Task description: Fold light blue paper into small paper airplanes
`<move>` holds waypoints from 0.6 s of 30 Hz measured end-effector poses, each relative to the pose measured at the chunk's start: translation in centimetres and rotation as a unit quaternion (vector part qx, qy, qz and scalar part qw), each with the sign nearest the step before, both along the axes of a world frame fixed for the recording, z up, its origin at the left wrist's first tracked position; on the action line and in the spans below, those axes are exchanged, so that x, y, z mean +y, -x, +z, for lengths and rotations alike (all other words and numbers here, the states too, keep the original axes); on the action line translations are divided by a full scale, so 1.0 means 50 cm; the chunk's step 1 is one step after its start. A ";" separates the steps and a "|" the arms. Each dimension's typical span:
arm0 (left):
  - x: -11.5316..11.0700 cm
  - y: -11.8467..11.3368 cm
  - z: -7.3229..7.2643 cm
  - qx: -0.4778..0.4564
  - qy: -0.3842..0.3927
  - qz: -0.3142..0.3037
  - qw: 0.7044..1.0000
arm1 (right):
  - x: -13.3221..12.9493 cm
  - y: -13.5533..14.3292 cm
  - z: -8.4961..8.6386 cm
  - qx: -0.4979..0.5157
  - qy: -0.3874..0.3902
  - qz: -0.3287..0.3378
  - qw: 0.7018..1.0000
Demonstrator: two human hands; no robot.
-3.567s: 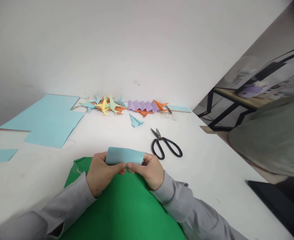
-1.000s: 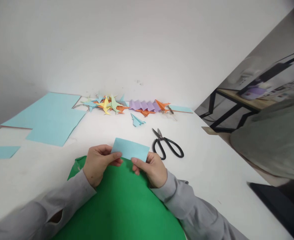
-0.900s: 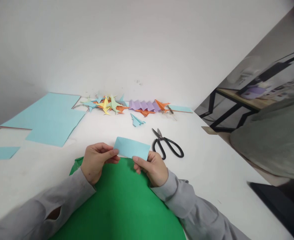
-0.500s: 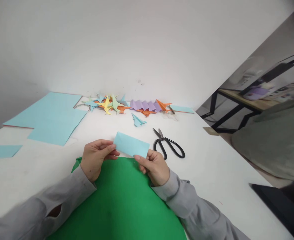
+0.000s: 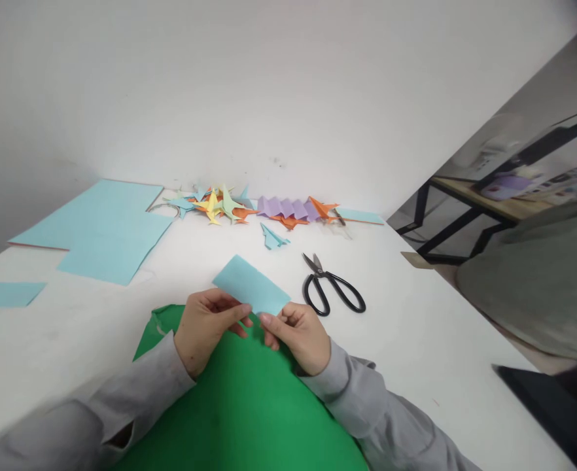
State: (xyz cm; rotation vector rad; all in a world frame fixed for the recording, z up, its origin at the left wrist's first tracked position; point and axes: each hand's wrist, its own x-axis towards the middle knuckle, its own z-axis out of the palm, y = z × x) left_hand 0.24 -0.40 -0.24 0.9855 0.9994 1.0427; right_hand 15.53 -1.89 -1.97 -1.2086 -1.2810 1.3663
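Observation:
A light blue rectangular piece of paper [image 5: 252, 284] is held up over the near edge of the table, tilted down to the right. My left hand [image 5: 214, 327] pinches its lower edge near the middle, thumb in front. On the lower right corner my right hand [image 5: 298, 330] grips the same paper, its thumb close to the left one. The fingers behind the paper are partly hidden. Just right of my right hand lies a pair of black-handled scissors [image 5: 328, 281], blades slightly apart. Beneath both hands spreads a green cloth [image 5: 249, 405] over my front.
Blue paper sheets [image 5: 106, 229] lie at the back left, a blue strip [image 5: 8, 294] at the left edge. Folded paper figures [image 5: 224, 203] and a pleated purple paper [image 5: 288, 208] line the wall. A small blue folded plane [image 5: 272, 237] lies nearer. Another person [image 5: 528, 281] is at the right.
My left hand has shifted right and down along the paper, from its left end to the lower edge, closer to my right hand. The paper's left end now points further up.

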 end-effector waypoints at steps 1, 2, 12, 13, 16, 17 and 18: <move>0.001 0.000 -0.001 -0.008 0.006 0.002 1.000 | -0.001 0.000 0.000 -0.006 0.001 0.007 1.000; 0.002 0.002 -0.001 -0.020 0.012 0.001 1.000 | -0.001 0.000 -0.001 -0.010 0.000 0.013 1.000; 0.031 0.019 -0.003 -0.028 0.008 0.083 0.996 | -0.006 0.001 -0.001 -0.028 0.006 0.030 0.999; 0.034 0.021 -0.001 -0.029 0.009 0.088 0.996 | -0.007 0.001 -0.001 -0.030 0.005 0.030 0.999; 0.042 0.029 0.001 -0.043 0.017 0.094 0.994 | -0.008 0.000 0.000 -0.035 -0.002 0.036 0.999; 0.045 0.031 0.002 -0.051 0.022 0.096 0.994 | -0.008 0.000 0.000 -0.036 -0.004 0.040 0.999; 0.048 0.033 0.002 -0.058 0.027 0.099 0.993 | -0.009 -0.001 0.000 -0.036 -0.005 0.042 0.998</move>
